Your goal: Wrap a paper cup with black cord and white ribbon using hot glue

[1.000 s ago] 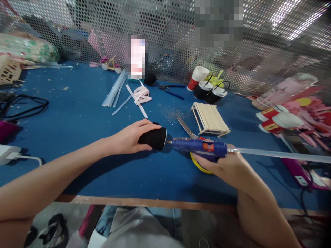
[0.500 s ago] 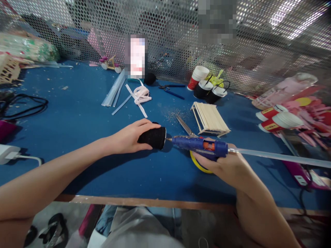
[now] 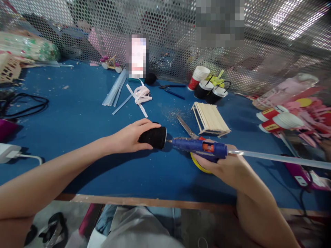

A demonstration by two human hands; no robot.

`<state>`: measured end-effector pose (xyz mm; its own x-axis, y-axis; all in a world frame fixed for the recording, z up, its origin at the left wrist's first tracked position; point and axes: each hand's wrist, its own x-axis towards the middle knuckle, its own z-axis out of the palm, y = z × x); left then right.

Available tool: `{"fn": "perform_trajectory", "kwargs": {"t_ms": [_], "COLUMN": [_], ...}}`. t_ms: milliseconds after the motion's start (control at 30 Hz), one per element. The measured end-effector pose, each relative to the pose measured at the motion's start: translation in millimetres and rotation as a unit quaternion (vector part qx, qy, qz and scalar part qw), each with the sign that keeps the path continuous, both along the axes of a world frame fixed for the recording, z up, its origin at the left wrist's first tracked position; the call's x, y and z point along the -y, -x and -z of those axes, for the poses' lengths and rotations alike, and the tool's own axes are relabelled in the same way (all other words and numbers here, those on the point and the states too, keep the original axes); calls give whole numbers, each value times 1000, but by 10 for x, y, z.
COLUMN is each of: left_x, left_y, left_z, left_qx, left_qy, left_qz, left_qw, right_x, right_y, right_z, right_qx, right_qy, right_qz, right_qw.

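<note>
My left hand [image 3: 137,136] grips a black-covered paper cup [image 3: 155,137] lying on its side, its white rim facing right. In my right hand [image 3: 230,165] is a blue hot glue gun [image 3: 199,148], with a long clear glue stick [image 3: 279,158] sticking out of its back. The gun's nozzle points left, close to the cup's rim; whether it touches cannot be made out. Partly hidden under the gun lie scissors [image 3: 186,126] and a yellow ring [image 3: 200,165]. Just behind them sits a small rack of wooden sticks [image 3: 212,119].
White ribbon [image 3: 142,94] and clear glue sticks [image 3: 115,89] lie mid-table, with pliers [image 3: 172,90] behind. Black cups with handles [image 3: 204,90] and a white cup stack [image 3: 199,76] stand farther back. Red-and-white cups [image 3: 279,122] lie right. A perforated metal screen [image 3: 170,51] closes the back.
Almost nothing differs. Both hands, the cup and the glue gun keep their places, apart from a very slight shift of the whole view.
</note>
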<state>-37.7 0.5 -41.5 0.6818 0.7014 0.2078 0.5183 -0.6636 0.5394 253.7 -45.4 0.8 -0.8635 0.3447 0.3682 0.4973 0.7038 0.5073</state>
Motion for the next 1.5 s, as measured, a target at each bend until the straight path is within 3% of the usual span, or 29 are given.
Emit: {"fn": "perform_trajectory", "kwargs": {"t_ms": [100, 333, 467, 633, 1133, 1367, 1500], "left_x": [-2, 2, -2, -4, -1, -1, 4], "left_y": [-1, -7, -2, 5, 1, 2, 0], "left_z": [-3, -27, -12, 1, 4, 4, 1], "left_qx": [-2, -6, -4, -1, -3, 5, 3], "left_qy": [3, 5, 0, 3, 1, 4, 7], "left_qz": [0, -1, -2, 2, 1, 0, 0], "left_qw": [1000, 1000, 1000, 1000, 1000, 1000, 1000], "right_x": [-7, 4, 10, 11, -19, -24, -43], "right_y": [-6, -1, 50, 16, 23, -26, 49], "right_z": [-20, 8, -42, -9, -30, -12, -48], "right_qx": [-2, -26, -46, -37, -60, -13, -81], "right_qy": [25, 5, 71, 7, 100, 19, 110], "right_qz": [-5, 11, -6, 15, -1, -14, 0], "right_qw": [1000, 1000, 996, 999, 993, 1000, 991]}}
